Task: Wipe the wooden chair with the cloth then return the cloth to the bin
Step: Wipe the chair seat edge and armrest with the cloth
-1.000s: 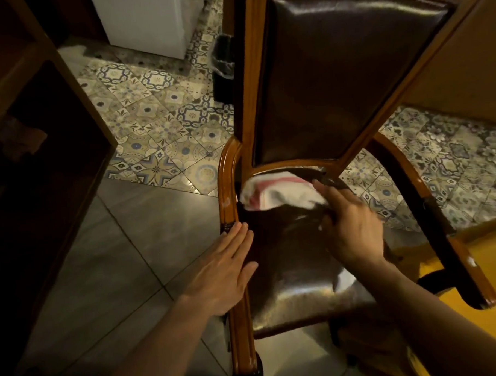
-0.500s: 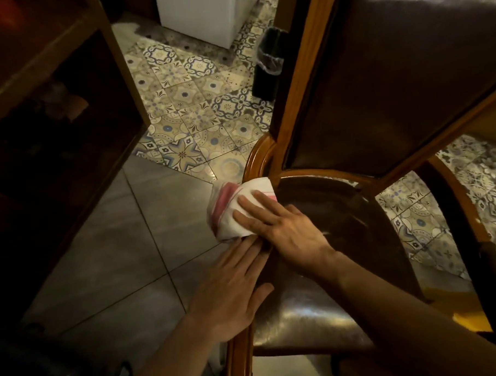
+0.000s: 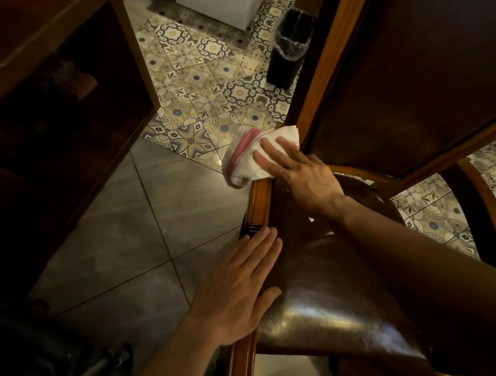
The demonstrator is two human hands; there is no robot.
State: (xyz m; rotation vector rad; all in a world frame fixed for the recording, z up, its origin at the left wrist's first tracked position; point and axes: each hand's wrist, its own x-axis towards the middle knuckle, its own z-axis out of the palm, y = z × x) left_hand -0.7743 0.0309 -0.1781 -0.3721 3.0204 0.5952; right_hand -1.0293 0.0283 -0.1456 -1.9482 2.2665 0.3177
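The wooden chair [image 3: 260, 198] has an orange-brown frame and a dark leather seat and back. My right hand [image 3: 297, 173] presses a white cloth with a pink stripe [image 3: 245, 159] against the rear left corner of the frame, where the arm rail meets the back post. My left hand [image 3: 240, 290] lies flat with fingers together on the left rail and seat edge, nearer to me. A black bin with a clear liner [image 3: 289, 48] stands on the patterned floor behind the chair.
A dark wooden cabinet [image 3: 66, 90] fills the left side. A white appliance [image 3: 224, 4] stands at the top on patterned tiles. Grey floor tiles [image 3: 146, 226] lie left of the chair. The chair's right arm [image 3: 480, 206] shows at right.
My right hand has carried the cloth from the back of the seat leftward onto the rear left corner of the frame. My left hand stayed on the left rail; the view shifted closer.
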